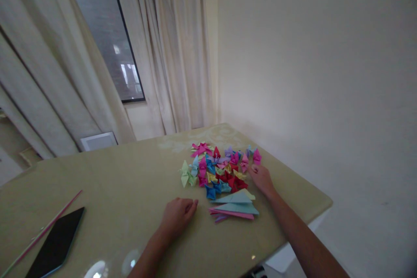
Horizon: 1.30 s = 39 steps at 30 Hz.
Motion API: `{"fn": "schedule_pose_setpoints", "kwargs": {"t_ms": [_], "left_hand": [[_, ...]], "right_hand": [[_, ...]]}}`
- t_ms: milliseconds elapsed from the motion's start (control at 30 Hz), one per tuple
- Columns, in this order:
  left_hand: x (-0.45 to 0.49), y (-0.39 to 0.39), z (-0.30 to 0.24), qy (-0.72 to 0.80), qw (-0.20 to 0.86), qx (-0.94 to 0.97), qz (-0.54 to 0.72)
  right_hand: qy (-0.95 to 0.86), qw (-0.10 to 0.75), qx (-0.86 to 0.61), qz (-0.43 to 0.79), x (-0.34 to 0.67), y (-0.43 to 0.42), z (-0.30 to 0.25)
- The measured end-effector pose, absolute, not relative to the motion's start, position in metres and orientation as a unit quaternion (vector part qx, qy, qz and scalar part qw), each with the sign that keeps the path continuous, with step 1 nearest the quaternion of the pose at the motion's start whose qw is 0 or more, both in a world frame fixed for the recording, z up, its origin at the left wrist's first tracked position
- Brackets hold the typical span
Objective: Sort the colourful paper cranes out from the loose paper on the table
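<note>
A heap of small folded paper figures (221, 166) in pink, red, blue, green and yellow lies on the glossy olive table (130, 182). In front of it sits a short stack of folded paper triangles (235, 207), teal on top and pink below. My left hand (177, 215) rests on the table left of that stack, its fingers curled loosely with nothing seen in them. My right hand (260, 179) lies at the right edge of the heap, fingertips touching the figures; its fingers are bent and what they pinch is not clear.
A dark phone (57, 243) lies face up at the near left, with a thin pink stick (45, 229) beside it. The table's right edge and corner (327, 203) drop off near my right arm. Curtains and a window stand behind.
</note>
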State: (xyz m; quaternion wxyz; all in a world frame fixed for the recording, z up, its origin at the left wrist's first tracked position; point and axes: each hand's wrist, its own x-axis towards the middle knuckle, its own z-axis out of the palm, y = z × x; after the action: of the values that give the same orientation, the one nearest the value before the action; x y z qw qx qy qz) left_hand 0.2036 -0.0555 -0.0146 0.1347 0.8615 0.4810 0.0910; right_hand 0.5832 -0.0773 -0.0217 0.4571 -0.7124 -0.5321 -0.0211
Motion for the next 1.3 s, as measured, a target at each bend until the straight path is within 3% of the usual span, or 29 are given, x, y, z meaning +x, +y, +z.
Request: {"fn": "schedule_pose_setpoints", "kwargs": {"t_ms": [1300], "left_hand": [[0.204, -0.064, -0.0094, 0.473, 0.118, 0.87, 0.066]], "right_hand": [[-0.553, 0.452, -0.7, -0.002, 0.5802, -0.0811, -0.0174]]}}
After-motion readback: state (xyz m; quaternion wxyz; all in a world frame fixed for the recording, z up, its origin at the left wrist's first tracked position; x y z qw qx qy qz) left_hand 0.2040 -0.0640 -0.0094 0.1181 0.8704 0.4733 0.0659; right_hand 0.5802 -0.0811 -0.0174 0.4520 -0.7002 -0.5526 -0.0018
